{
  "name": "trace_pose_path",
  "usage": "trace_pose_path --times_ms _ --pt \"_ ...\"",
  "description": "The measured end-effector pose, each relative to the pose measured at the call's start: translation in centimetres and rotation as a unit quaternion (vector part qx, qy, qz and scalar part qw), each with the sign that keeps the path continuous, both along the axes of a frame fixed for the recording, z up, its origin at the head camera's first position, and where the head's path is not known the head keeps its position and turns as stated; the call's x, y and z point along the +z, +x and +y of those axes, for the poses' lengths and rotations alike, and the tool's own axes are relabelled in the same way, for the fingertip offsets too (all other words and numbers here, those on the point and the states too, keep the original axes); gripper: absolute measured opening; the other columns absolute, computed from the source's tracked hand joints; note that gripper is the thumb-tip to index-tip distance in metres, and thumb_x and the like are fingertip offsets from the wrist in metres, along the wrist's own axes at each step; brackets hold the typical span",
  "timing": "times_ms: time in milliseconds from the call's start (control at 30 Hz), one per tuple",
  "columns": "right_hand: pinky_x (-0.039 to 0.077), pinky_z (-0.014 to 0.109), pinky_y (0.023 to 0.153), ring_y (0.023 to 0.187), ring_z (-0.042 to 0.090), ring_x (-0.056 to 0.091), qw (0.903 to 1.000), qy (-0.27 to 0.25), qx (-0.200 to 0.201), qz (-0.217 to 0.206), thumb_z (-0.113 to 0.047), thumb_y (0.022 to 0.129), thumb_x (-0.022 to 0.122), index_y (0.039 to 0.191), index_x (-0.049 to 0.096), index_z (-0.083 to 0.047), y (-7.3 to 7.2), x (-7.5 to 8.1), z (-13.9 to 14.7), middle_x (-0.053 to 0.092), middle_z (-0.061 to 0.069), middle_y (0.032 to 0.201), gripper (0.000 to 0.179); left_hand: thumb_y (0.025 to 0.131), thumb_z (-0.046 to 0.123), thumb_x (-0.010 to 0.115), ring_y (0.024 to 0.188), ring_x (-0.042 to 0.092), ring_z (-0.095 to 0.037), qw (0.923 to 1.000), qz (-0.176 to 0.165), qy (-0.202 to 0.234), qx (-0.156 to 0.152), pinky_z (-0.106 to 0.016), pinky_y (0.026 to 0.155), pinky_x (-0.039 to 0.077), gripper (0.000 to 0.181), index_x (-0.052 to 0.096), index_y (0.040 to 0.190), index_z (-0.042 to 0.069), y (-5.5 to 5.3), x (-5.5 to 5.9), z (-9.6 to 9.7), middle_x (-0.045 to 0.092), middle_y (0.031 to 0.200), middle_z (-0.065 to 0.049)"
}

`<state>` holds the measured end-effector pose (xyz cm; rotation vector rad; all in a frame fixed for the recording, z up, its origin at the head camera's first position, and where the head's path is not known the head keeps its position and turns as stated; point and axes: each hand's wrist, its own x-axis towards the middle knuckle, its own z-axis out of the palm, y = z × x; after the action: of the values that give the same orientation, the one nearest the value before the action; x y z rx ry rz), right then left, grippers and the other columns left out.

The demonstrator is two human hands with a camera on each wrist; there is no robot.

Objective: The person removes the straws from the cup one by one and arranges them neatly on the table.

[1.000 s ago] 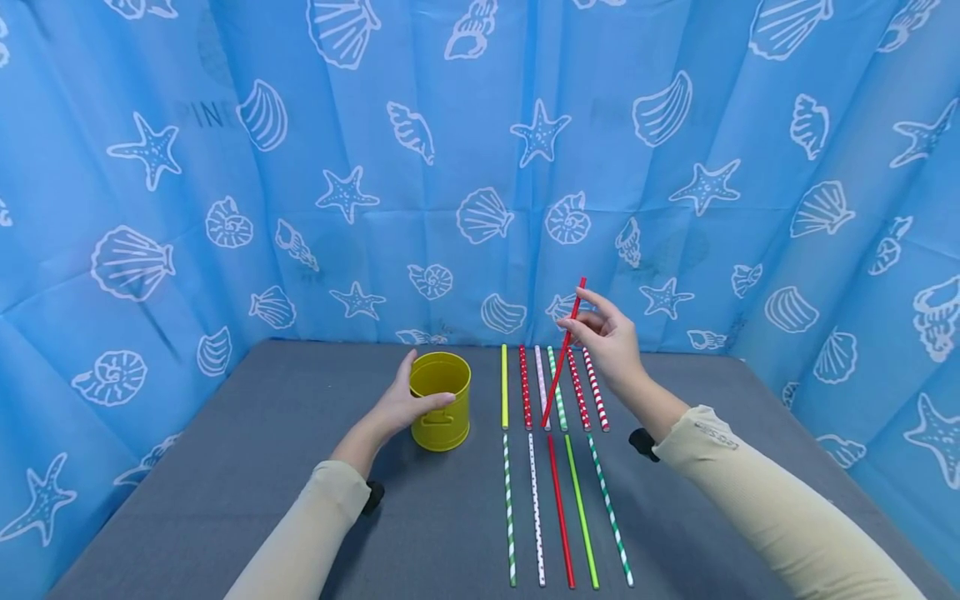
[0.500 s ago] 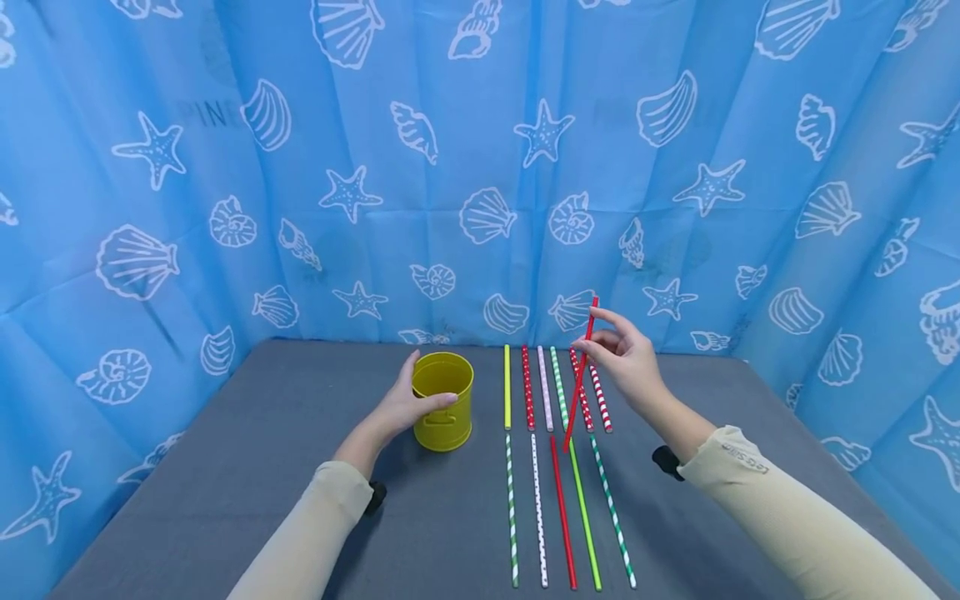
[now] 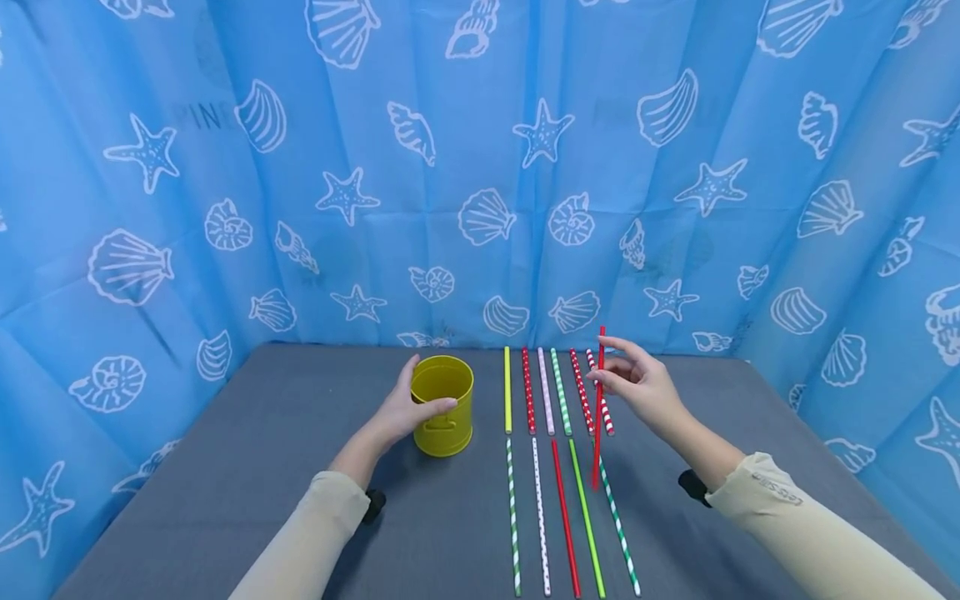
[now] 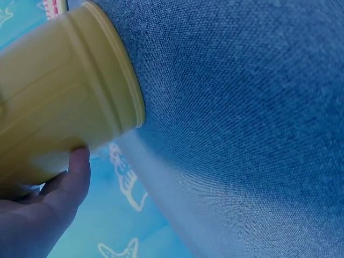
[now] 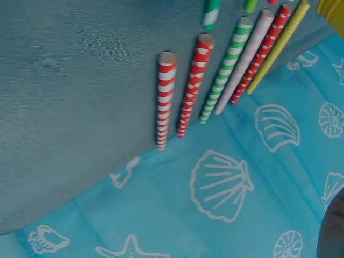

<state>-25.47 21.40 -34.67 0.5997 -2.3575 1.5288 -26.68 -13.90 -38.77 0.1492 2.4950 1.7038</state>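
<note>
My left hand (image 3: pixel 401 408) grips the yellow bucket (image 3: pixel 444 437) by its side, thumb across the near face. In the left wrist view, fingers (image 4: pixel 80 169) curl against the bucket wall (image 4: pixel 59 80). My right hand (image 3: pixel 641 383) pinches a plain red straw (image 3: pixel 597 433), held nearly upright above the right end of the straws. Below it lie a red-and-white striped straw (image 3: pixel 607 417) and a green-and-white striped straw (image 3: pixel 615 517). The held straw is out of sight in the right wrist view, where only a dark edge of the hand (image 5: pixel 332 231) shows.
Two rows of straws lie on the grey tabletop (image 3: pixel 262 500). The back row runs from a yellow straw (image 3: pixel 507 392) to red striped ones; the front row includes a red straw (image 3: pixel 566 521) and a lime straw (image 3: pixel 587 521). A blue shell-print curtain (image 3: pixel 480 167) surrounds the table.
My right hand has moved to the right and down with the red straw, which has turned from slanted to nearly upright. My left hand stays on the bucket.
</note>
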Motion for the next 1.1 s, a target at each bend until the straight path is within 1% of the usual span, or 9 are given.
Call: trace_pose_path --times_ms 133,300,467,700,867,967,1100 --pt "0.055 0.022 0.072 0.078 0.011 0.065 0.9997 0.010 0.001 -0.021 -0.006 0.091 0.067 0.139 0.044 0.005 0.5 -0.4 0.7 0.066 0.021 0.092 0.053 0.087 0.036 0.072 0.143 0.016 -0.040 1.0000 0.000 0.004 0.001 -0.062 0.112 0.017 0.101 0.000 0.156 0.016 0.1 -0.2 0.0 0.011 0.160 -0.018" --pt "0.056 0.024 0.073 0.079 0.010 0.065 0.9987 0.019 0.019 -0.045 -0.006 0.093 0.065 0.139 0.043 0.007 1.0 -0.7 1.8 0.065 0.016 0.091 0.053 0.087 0.035 0.072 0.144 0.014 -0.040 1.0000 -0.006 0.001 0.002 -0.061 0.112 0.017 0.102 -0.001 0.156 0.016 0.0 -0.2 -0.1 0.009 0.160 -0.018" --pt "0.056 0.024 0.073 0.080 0.008 0.065 0.9974 0.025 0.032 -0.059 -0.006 0.093 0.064 0.139 0.043 0.007 1.3 -1.4 3.1 0.066 0.009 0.091 0.052 0.088 0.037 0.071 0.144 0.014 -0.040 1.0000 -0.007 -0.002 -0.001 -0.062 0.112 0.016 0.102 -0.001 0.156 0.017 0.1 0.1 -0.1 0.009 0.160 -0.019" --pt "0.055 0.025 0.073 0.081 0.008 0.065 0.9932 0.050 0.038 -0.098 -0.007 0.094 0.063 0.140 0.040 0.009 2.0 -2.8 4.6 0.066 0.011 0.091 0.053 0.087 0.038 0.072 0.143 0.015 -0.041 0.9999 -0.011 -0.004 -0.002 -0.062 0.111 0.017 0.103 -0.001 0.156 0.018 -0.1 0.0 -0.2 0.009 0.160 -0.019" --pt "0.055 0.031 0.074 0.081 0.011 0.065 0.9902 0.061 0.045 -0.117 -0.008 0.094 0.063 0.140 0.039 0.009 2.3 -3.6 5.1 0.066 0.011 0.091 0.055 0.086 0.039 0.073 0.143 0.015 -0.040 0.9999 -0.014 -0.005 0.000 -0.062 0.111 0.016 0.103 -0.001 0.156 0.018 -0.2 -0.1 -0.2 0.009 0.160 -0.018" --pt "0.055 0.034 0.074 0.078 0.013 0.063 0.9887 0.066 0.048 -0.126 -0.009 0.094 0.064 0.140 0.040 0.009 2.4 -3.9 5.3 0.065 0.010 0.088 0.055 0.085 0.041 0.073 0.144 0.014 -0.040 0.9999 -0.016 -0.007 0.000 -0.062 0.111 0.016 0.104 -0.001 0.156 0.019 -0.2 -0.1 -0.2 0.008 0.160 -0.018" --pt "0.053 0.033 0.068 0.071 0.017 0.058 0.9847 0.075 0.067 -0.142 -0.007 0.093 0.064 0.138 0.040 0.011 2.5 -4.4 5.6 0.062 0.009 0.084 0.054 0.086 0.041 0.072 0.143 0.014 -0.041 0.9998 -0.016 -0.008 -0.001 -0.063 0.111 0.015 0.104 -0.001 0.156 0.018 -0.2 0.0 -0.1 0.008 0.160 -0.019"
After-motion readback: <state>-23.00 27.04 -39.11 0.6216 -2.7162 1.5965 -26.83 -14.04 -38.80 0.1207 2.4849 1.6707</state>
